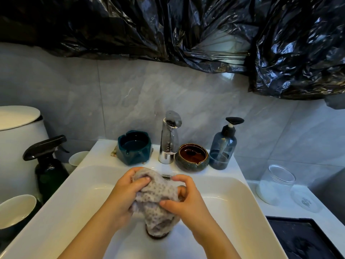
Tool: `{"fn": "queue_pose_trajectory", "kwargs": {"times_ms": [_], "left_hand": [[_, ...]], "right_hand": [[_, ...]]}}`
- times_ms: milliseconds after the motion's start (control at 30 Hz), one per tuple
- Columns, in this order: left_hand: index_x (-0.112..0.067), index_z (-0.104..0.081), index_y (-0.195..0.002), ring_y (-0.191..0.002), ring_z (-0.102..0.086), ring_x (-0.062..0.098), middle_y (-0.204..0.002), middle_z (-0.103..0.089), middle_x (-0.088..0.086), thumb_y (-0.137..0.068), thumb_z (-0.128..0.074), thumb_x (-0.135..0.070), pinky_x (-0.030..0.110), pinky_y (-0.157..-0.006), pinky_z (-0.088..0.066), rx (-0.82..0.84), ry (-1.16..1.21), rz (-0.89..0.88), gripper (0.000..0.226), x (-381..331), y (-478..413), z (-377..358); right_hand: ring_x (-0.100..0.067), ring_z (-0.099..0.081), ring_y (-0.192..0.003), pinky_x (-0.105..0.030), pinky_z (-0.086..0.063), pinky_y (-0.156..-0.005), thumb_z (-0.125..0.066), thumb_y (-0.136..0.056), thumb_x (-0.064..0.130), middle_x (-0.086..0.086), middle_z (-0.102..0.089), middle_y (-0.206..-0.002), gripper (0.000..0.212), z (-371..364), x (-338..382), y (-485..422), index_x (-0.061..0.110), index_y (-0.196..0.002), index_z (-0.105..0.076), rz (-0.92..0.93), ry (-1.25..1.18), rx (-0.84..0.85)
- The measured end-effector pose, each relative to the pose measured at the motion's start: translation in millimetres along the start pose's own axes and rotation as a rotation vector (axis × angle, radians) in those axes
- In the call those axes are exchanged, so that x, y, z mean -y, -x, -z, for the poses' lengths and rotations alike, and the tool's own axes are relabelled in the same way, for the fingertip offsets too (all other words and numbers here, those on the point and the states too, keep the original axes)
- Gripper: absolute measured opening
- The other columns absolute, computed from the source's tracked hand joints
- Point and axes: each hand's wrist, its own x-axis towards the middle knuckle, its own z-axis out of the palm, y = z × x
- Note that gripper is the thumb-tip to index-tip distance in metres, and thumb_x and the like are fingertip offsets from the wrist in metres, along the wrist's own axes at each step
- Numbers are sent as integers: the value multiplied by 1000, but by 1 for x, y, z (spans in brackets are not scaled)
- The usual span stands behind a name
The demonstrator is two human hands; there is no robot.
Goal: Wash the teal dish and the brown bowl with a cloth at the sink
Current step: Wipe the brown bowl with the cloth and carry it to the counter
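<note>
Holding: we have the cloth (156, 200) bunched in our left grip (124, 195) and right grip (186, 201), above the sink (74, 193) basin.
Left: the left grip curls round the cloth's left part, thumb on top.
Right: the right grip pinches its right part, fingers bent.
Dish: the teal dish (134, 147) stands beyond the left grip on the sink's back ledge.
Bowl: the brown bowl (192, 157) sits beyond the right grip, same ledge.
Tap: the tap (169, 141) rises beyond both grips, between dish and bowl.
</note>
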Motion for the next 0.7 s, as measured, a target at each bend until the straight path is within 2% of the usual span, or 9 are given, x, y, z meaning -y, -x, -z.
{"fn": "queue_pose_trajectory", "kwargs": {"times_ms": [67,167,233,300,400,500,533,600,700], "left_hand": [[-13,-61,-101,-96,-64,29,-101,-67,16,-89,-55,-3,38,-70,-54,6,-68,-27,17,-1,2,-1],[-15,-62,-97,-89,-65,21,-96,-67,10,-87,-60,-9,33,-66,-53,-56,-133,-74,12,-6,3,1],[-18,-61,-89,-86,-64,20,-93,-67,6,-88,-61,-18,30,-62,-51,-166,-305,-136,1,-9,1,5],[-22,-58,-85,-88,-63,23,-94,-66,8,-90,-57,-27,32,-63,-50,-234,-380,-133,7,-9,-3,11],[-19,-58,-100,-91,-66,25,-101,-68,11,-94,-50,-27,36,-68,-54,-108,1,34,13,-11,-4,16],[-6,-63,-103,-68,-67,19,-88,-67,14,-89,-54,-22,30,-57,-59,95,375,166,23,-13,0,20],[-4,-66,-101,-69,-66,20,-88,-66,16,-83,-61,-20,29,-57,-59,164,422,174,25,-14,2,21],[-2,-71,-97,-78,-60,21,-92,-65,17,-68,-76,-9,30,-65,-55,249,294,179,31,-11,1,21],[-5,-68,-83,-78,-57,18,-82,-69,6,-82,-63,-3,28,-70,-43,200,-78,187,6,0,2,10]], "right_hand": [[-18,-64,-92,-30,-57,-77,-77,-72,13,-11,-62,-102,51,2,1,1,32,-111,-51,-75,39,88],[-12,-63,-78,-20,-51,-60,-77,-73,19,-1,-64,-85,21,1,3,4,15,-82,-59,-66,100,49],[-11,-59,-69,-18,-45,-52,-76,-75,17,-2,-59,-72,28,4,3,3,13,-67,-50,-19,127,-48],[-13,-60,-68,-21,-47,-50,-70,-80,14,-5,-58,-72,29,7,6,2,13,-65,-45,-4,89,-117],[-23,-66,-84,-36,-55,-67,-63,-86,18,-7,-63,-80,23,9,10,2,13,-72,-46,-54,-51,-122],[-20,-69,-84,-34,-55,-67,-54,-92,24,-6,-70,-82,18,6,14,4,11,-81,-48,-69,-291,-38],[-22,-69,-87,-36,-55,-72,-52,-91,25,-8,-71,-88,16,5,15,5,10,-86,-50,-70,-407,-12],[-32,-65,-101,-46,-52,-83,-53,-82,31,-18,-68,-106,32,4,15,5,7,-104,-55,-110,-673,52],[-41,-59,-111,-54,-44,-94,-50,-77,42,-27,-62,-119,61,8,12,3,6,-127,-51,-217,-893,136]]}}
